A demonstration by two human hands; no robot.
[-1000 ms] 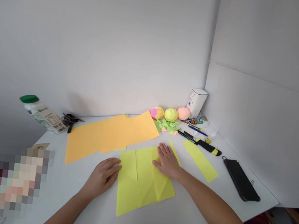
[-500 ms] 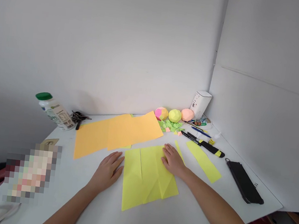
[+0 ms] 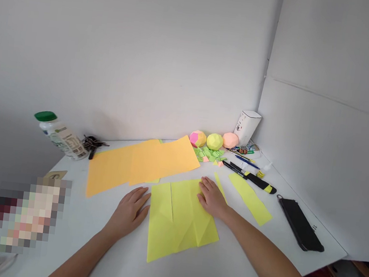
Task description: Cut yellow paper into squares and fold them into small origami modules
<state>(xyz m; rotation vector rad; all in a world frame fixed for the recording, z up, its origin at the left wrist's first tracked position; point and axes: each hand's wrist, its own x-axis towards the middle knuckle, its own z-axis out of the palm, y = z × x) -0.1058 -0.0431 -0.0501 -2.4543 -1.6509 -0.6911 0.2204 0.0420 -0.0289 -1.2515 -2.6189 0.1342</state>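
A yellow-green sheet of paper [image 3: 179,227] lies on the white table, with fold creases and a slit running down from its far edge. My left hand [image 3: 130,209] rests palm down at the sheet's left edge, fingers stretched out and holding nothing. Over the far right part of the sheet my right hand [image 3: 211,196] lies flat with its fingers extended. A narrow yellow strip [image 3: 220,187] sits just beyond the right hand, and a wider yellow offcut [image 3: 250,200] is to its right.
Orange sheets [image 3: 145,163] lie behind. Three paper balls [image 3: 215,141] and green paper scraps [image 3: 209,154] sit near the wall. On the right are a utility knife [image 3: 259,181], pens [image 3: 247,162] and a black phone [image 3: 299,223]; a bottle [image 3: 63,138] and keys [image 3: 93,143] stand left.
The view has shifted slightly, so things at the left appear a little farther left. Both hands keep their places at the yellow-green sheet.
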